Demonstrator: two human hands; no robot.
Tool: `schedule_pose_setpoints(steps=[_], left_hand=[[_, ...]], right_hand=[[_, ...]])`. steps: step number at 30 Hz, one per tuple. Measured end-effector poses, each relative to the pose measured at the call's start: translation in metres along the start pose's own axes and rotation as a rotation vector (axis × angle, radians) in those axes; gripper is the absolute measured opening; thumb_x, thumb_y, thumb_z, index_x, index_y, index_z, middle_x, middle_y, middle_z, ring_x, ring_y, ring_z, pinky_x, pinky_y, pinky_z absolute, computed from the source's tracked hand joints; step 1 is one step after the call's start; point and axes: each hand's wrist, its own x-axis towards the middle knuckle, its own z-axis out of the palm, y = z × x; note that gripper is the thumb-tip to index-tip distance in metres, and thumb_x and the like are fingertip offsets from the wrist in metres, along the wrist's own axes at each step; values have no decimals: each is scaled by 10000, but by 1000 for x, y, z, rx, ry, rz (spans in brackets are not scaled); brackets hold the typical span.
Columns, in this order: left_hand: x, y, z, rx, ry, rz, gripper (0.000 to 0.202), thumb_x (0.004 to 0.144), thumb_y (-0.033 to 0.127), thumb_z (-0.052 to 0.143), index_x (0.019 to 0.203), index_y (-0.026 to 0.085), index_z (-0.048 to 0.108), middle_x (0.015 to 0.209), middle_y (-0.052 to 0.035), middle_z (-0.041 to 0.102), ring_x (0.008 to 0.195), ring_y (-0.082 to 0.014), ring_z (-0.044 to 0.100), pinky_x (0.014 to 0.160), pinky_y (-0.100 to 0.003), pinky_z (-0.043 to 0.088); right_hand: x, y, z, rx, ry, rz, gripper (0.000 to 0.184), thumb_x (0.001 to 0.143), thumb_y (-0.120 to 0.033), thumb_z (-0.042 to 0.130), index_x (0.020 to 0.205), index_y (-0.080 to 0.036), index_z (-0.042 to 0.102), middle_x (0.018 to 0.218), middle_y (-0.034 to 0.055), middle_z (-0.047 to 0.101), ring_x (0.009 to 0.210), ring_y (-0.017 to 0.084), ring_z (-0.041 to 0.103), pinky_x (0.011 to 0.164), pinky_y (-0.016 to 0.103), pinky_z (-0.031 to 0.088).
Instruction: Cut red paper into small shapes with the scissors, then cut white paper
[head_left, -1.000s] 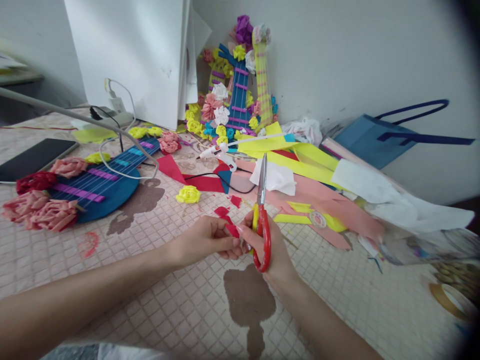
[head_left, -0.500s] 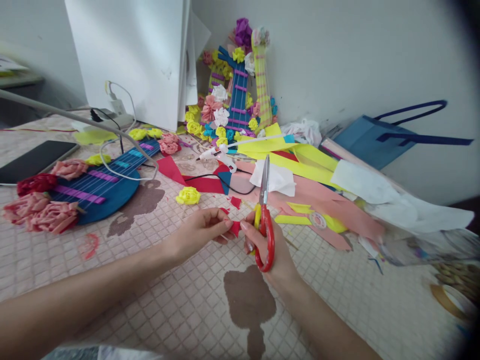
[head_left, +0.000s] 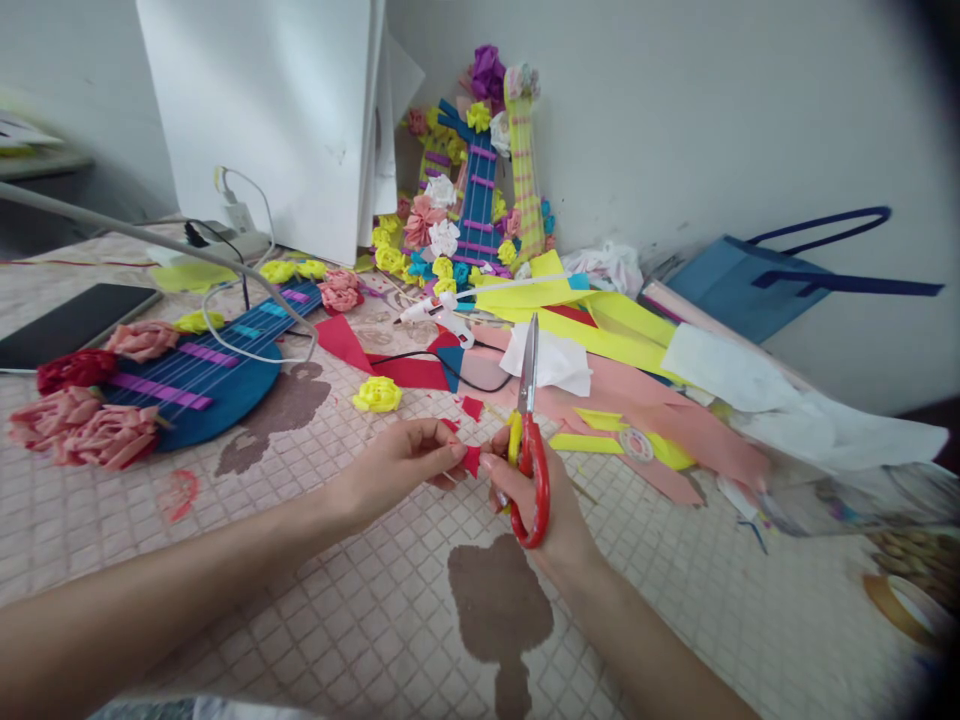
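Between my hands is a small piece of red crepe paper [head_left: 471,460]. My left hand [head_left: 409,460] pinches its left side with thumb and fingers. The fingertips of my right hand [head_left: 536,490] grip its right side. Hooked in the same right hand are scissors [head_left: 530,450] with red and yellow handles, their blades pointing up and away, closed together. Just beyond the fingers lies a red paper scrap [head_left: 472,408]. A yellow paper flower [head_left: 377,394] rests to the left of it on the patterned tablecloth [head_left: 360,620].
A white glue gun [head_left: 442,315] with a black cord lies further back. On the left are a blue flower-trimmed paper guitar [head_left: 225,390] and a dark tablet [head_left: 75,325]. Pink paper strips [head_left: 637,390] and a tape roll [head_left: 907,605] are right. Flowered guitars [head_left: 480,190] lean at the wall.
Both hands stay in nearly the same place, holding the red paper. The view has shifted very slightly; the scissors remain closed in my right hand.
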Motion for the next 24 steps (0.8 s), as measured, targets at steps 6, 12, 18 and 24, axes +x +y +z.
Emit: schedule_pose_setpoints(steps=[6, 12, 18, 24], left_hand=[[1, 3, 1, 42, -3, -7, 334, 821, 469, 601, 784, 141, 557, 758, -25, 622, 690, -145, 599, 644, -288, 485], [0, 5, 0, 17, -45, -3, 202, 756, 308, 683, 823, 140, 594, 769, -15, 637, 682, -125, 584, 646, -261, 456], [0, 6, -4, -29, -94, 10, 148, 741, 221, 696, 837, 138, 619, 787, -26, 668, 735, -129, 602, 674, -249, 453], [4, 4, -4, -61, 19, 22, 173, 728, 230, 714, 837, 137, 618, 749, -6, 650, 676, -108, 587, 647, -238, 456]], right_hand=[[-2, -4, 4, -123, -4, -1, 187, 731, -259, 664, 794, -209, 496, 686, -58, 539, 467, 68, 462, 408, 202, 409], [-4, -7, 6, -167, -12, -4, 216, 702, -237, 690, 796, -207, 498, 691, -60, 551, 443, 60, 446, 393, 200, 383], [0, -2, -1, -18, -13, 18, 205, 752, -303, 694, 807, -208, 520, 600, -82, 511, 433, 60, 439, 403, 188, 395], [1, 1, -1, 16, -109, 65, 256, 759, -370, 715, 824, -216, 522, 550, -100, 477, 396, 57, 414, 378, 185, 390]])
